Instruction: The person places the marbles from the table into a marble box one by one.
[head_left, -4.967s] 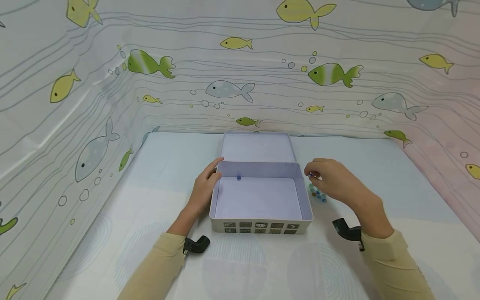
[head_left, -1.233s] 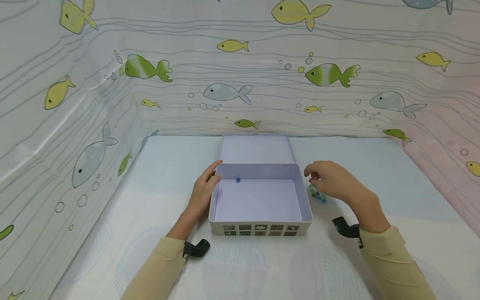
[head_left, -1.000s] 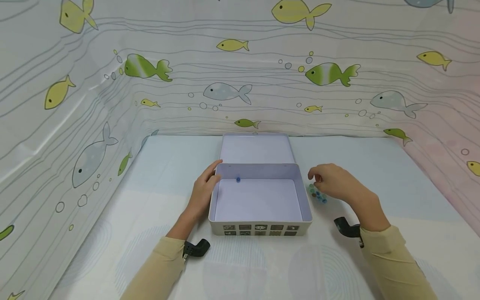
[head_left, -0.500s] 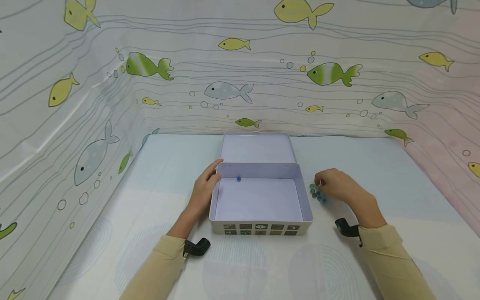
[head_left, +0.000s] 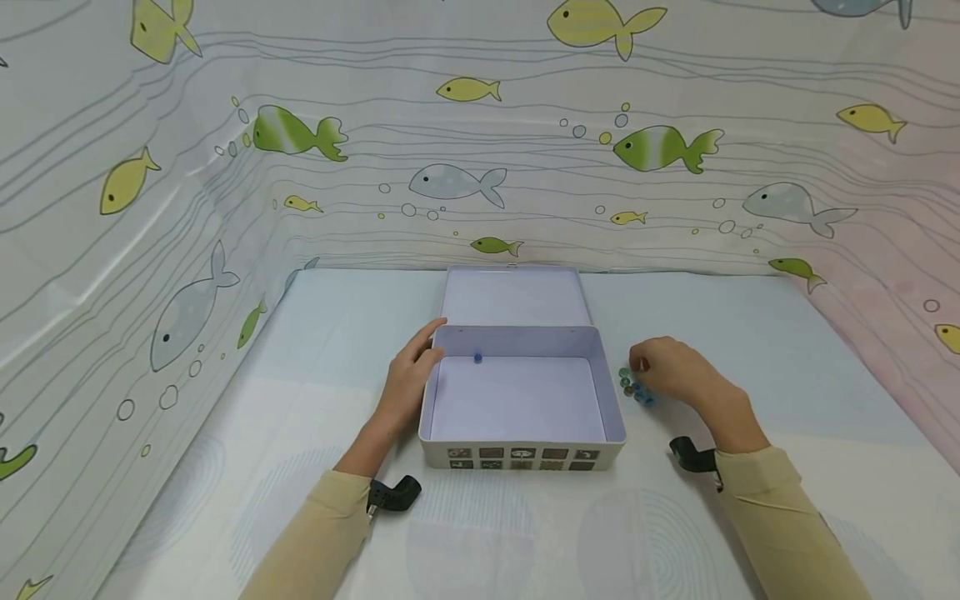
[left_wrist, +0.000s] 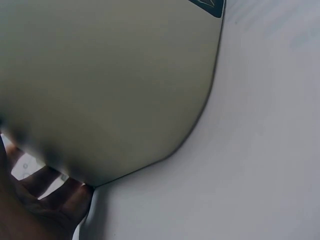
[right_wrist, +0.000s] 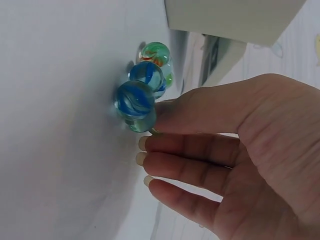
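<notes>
My left hand [head_left: 405, 383] holds the left side of a pale hinged box [head_left: 523, 453], its thumb at the rim. In the left wrist view, the fingers [left_wrist: 75, 200] lie along the box wall [left_wrist: 115, 90]. Inside sits one small blue marble [head_left: 477, 357] near the back left. Several glass marbles [head_left: 637, 396] lie on the table just right of the box. My right hand [head_left: 675, 371] is low at this group. In the right wrist view, the thumb [right_wrist: 200, 112] meets a pale green marble [right_wrist: 141, 122] beside blue-swirled marbles [right_wrist: 134, 98]; the forefinger is mostly hidden.
The box lid [head_left: 516, 296] stands open, tipped back behind the box. A fish-printed sheet [head_left: 360, 225] rises behind the table [head_left: 337, 308] and along both sides. A black wrist camera [head_left: 393, 493] sits on the left forearm and another camera [head_left: 692, 455] on the right.
The right hand has moved right and down from beside the box to the marbles, its fingertips coming together. The left hand, the box and the marble inside have stayed in place.
</notes>
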